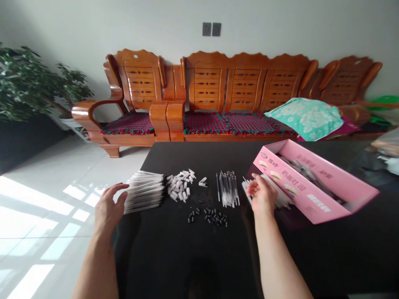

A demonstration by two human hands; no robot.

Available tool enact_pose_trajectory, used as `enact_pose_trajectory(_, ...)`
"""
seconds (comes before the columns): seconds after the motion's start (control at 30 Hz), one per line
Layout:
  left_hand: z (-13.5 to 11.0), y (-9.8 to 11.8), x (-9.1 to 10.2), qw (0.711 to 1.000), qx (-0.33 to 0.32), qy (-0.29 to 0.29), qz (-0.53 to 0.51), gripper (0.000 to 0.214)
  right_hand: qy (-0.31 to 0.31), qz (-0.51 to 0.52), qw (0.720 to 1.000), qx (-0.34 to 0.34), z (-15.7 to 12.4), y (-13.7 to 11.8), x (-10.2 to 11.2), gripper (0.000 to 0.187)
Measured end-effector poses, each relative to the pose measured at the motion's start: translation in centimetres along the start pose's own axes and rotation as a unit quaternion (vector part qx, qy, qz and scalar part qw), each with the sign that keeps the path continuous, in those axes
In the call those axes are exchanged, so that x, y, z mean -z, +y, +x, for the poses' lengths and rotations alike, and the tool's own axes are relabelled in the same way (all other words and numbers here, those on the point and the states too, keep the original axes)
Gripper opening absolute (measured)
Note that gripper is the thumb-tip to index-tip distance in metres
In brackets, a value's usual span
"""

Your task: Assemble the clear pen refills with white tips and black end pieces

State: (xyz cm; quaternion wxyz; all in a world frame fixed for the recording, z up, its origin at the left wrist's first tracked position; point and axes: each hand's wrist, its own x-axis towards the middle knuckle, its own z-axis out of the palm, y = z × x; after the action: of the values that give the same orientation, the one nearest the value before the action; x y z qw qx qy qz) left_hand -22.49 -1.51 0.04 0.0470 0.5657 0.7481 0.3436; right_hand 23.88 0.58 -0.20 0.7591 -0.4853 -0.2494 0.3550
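My left hand is open at the table's left edge, thumb and fingers apart. Right beside it lies a stack of translucent pen barrels with dark ends. My right hand has curled fingers over a pile of white, thin tubes; what it pinches, if anything, I cannot make out. Between the hands lie white pen caps with clips, two of them apart. Pen refills lie in a bunch left of my right hand. Small black plugs are scattered nearer to me.
A pink box with dark and clear pieces inside stands at the right on the black table. Behind are a wooden bench and a teal cushion. A potted plant is at left; a plastic bag lies far right.
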Motion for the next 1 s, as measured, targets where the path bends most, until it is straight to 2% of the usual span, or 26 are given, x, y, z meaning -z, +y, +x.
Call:
enact_pose_trajectory(0.07, 0.0, 0.7, 0.1, 1.0, -0.01, 0.011, 0.009, 0.032, 0.023, -0.035, 0.999, 0.013, 0.4, 0.2, 0.4, 0.027)
enact_pose_trajectory(0.17, -0.1, 2.7, 0.2, 0.998, -0.036, 0.042, 0.013, 0.033, 0.067, -0.142, 0.986, 0.047, 0.9, 0.4, 1.1, 0.026)
enact_pose_trajectory(0.27, -0.1, 6.1, -0.3, 0.997, -0.048, 0.05, -0.039, 0.032, 0.082, -0.312, 0.944, 0.076, 1.3, 0.1, 1.7, 0.025)
enact_pose_trajectory(0.33, -0.3, 8.9, -1.1, 0.992, -0.056, 0.024, -0.114, 0.031, 0.046, -0.47, 0.877, 0.09, 1.3, -0.4, 1.8, 0.023)
enact_pose_trajectory(0.4, -0.7, 11.8, -2.3, 0.983, -0.07, -0.022, -0.167, 0.03, -0.006, -0.613, 0.786, 0.085, 1.0, -1.0, 1.6, 0.022)
enact_pose_trajectory(0.47, -1.3, 14.3, -3.9, 0.974, -0.094, -0.06, -0.196, 0.027, -0.05, -0.701, 0.709, 0.058, 0.6, -1.3, 1.3, 0.024)
enact_pose_trajectory(0.53, -2.2, 16.1, -5.7, 0.964, -0.119, -0.099, -0.217, 0.024, -0.081, -0.747, 0.659, 0.041, 0.4, -1.3, 1.2, 0.024)
enact_pose_trajectory(0.6, -3.2, 17.1, -7.4, 0.955, -0.142, -0.133, -0.224, 0.019, -0.095, -0.764, 0.637, 0.036, 0.4, -1.1, 1.3, 0.023)
enact_pose_trajectory(0.67, -4.2, 17.3, -8.7, 0.953, -0.156, -0.15, -0.21, 0.016, -0.092, -0.758, 0.644, 0.044, 0.6, -0.8, 1.4, 0.02)
enact_pose_trajectory(0.7, -4.7, 17.3, -9.2, 0.954, -0.16, -0.157, -0.201, 0.015, -0.089, -0.74, 0.664, 0.055, 0.6, -0.7, 1.4, 0.019)
enact_pose_trajectory(0.73, -5.1, 17.2, -9.6, 0.953, -0.162, -0.166, -0.193, 0.015, -0.086, -0.706, 0.7, 0.067, 0.7, -0.5, 1.4, 0.019)
enact_pose_trajectory(0.8, -5.7, 17.0, -10.0, 0.951, -0.163, -0.186, -0.185, 0.015, -0.083, -0.577, 0.809, 0.074, 0.5, -0.2, 1.0, 0.021)
enact_pose_trajectory(0.87, -6.1, 17.2, -10.3, 0.947, -0.17, -0.202, -0.185, 0.014, -0.085, -0.39, 0.916, 0.028, 0.1, 0.1, 0.4, 0.022)
enact_pose_trajectory(0.9, -6.3, 17.4, -10.5, 0.943, -0.181, -0.207, -0.187, 0.014, -0.082, -0.306, 0.948, -0.007, -0.1, 0.3, 0.0, 0.023)
enact_pose_trajectory(0.93, -6.5, 17.7, -10.7, 0.938, -0.198, -0.213, -0.19, 0.015, -0.088, -0.239, 0.966, -0.047, -0.4, 0.4, -0.5, 0.023)
enact_pose_trajectory(1.0, -7.0, 18.4, -11.3, 0.922, -0.251, -0.223, -0.193, 0.016, -0.093, -0.159, 0.979, -0.089, -1.0, 0.8, -1.2, 0.023)
